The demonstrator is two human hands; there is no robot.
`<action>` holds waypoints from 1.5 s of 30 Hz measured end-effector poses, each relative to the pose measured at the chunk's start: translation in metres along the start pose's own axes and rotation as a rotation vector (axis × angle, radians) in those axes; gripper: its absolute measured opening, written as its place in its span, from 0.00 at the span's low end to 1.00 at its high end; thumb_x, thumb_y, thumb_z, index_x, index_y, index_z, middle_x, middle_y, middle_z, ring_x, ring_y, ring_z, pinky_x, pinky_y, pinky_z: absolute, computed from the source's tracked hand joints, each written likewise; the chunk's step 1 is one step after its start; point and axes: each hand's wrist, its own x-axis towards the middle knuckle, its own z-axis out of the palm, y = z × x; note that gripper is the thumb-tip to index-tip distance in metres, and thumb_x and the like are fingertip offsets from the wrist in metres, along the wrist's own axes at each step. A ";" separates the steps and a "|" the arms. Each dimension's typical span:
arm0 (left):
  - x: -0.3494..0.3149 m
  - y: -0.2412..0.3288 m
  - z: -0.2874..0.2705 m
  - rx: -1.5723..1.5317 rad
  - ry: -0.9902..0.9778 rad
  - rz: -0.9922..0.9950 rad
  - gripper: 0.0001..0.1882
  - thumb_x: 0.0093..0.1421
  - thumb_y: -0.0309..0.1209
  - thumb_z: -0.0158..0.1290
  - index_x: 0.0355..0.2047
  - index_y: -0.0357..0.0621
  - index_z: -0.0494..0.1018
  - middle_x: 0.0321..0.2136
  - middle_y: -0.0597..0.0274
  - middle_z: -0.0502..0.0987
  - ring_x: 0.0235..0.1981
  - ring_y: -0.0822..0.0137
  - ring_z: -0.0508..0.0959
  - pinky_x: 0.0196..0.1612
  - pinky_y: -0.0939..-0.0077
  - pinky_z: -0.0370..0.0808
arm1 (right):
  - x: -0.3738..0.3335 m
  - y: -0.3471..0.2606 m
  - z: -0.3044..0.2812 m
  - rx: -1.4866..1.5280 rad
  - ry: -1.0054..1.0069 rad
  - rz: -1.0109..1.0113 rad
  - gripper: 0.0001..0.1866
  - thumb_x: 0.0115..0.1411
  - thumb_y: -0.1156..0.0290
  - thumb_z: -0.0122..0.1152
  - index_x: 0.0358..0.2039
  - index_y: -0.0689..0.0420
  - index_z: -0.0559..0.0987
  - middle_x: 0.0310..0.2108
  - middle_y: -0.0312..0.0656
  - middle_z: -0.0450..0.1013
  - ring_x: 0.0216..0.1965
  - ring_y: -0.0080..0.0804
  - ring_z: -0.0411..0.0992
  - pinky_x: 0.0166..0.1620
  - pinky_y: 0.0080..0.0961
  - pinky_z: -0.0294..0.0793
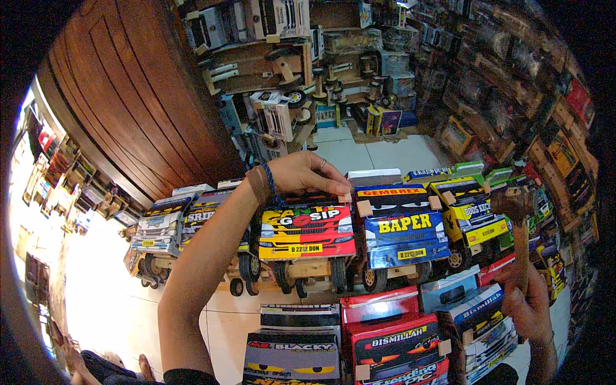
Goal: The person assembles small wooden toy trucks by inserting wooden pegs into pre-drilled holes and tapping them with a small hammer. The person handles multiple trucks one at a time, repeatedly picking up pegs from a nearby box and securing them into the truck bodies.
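Observation:
My left hand (301, 176) is closed in a pinch on a small wooden block (344, 198) at the upper right corner of a red and yellow toy truck (307, 232). A ring and wrist bands show on this hand. At the right, my right hand (527, 305) grips the wooden handle of a hammer (521, 247). The hammer's dark head is raised near a yellow toy truck (478, 221). Between the hands stands a blue toy truck (405, 232) with small wooden blocks at its upper corners.
Nearer me stand a grey toy truck (292, 353), a red one (398, 340) and a white and blue one (484, 327). A brown wooden door (135, 96) rises at the left. Stacked toy trucks line the back and right. Part of another person (109, 369) shows at lower left.

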 end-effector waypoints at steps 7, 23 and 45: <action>0.002 0.000 0.002 0.145 0.033 0.008 0.22 0.55 0.46 0.64 0.43 0.42 0.81 0.37 0.64 0.83 0.39 0.75 0.78 0.48 0.81 0.72 | 0.006 -0.009 0.004 0.022 -0.037 0.113 0.19 0.61 0.59 0.55 0.46 0.59 0.75 0.25 0.30 0.64 0.25 0.18 0.61 0.28 0.20 0.60; 0.003 -0.001 0.006 0.057 -0.069 0.017 0.21 0.56 0.45 0.64 0.41 0.41 0.81 0.36 0.65 0.83 0.39 0.75 0.78 0.47 0.79 0.73 | 0.082 -0.035 0.061 -0.208 -0.215 -0.172 0.14 0.67 0.69 0.54 0.51 0.58 0.67 0.28 0.35 0.64 0.25 0.19 0.61 0.27 0.23 0.62; 0.011 -0.014 -0.003 0.221 -0.064 0.075 0.13 0.58 0.36 0.59 0.40 0.42 0.79 0.32 0.64 0.81 0.33 0.70 0.78 0.38 0.74 0.75 | 0.108 -0.042 0.095 -0.476 -0.333 -0.513 0.31 0.64 0.75 0.52 0.68 0.50 0.58 0.52 0.53 0.73 0.41 0.53 0.77 0.39 0.39 0.79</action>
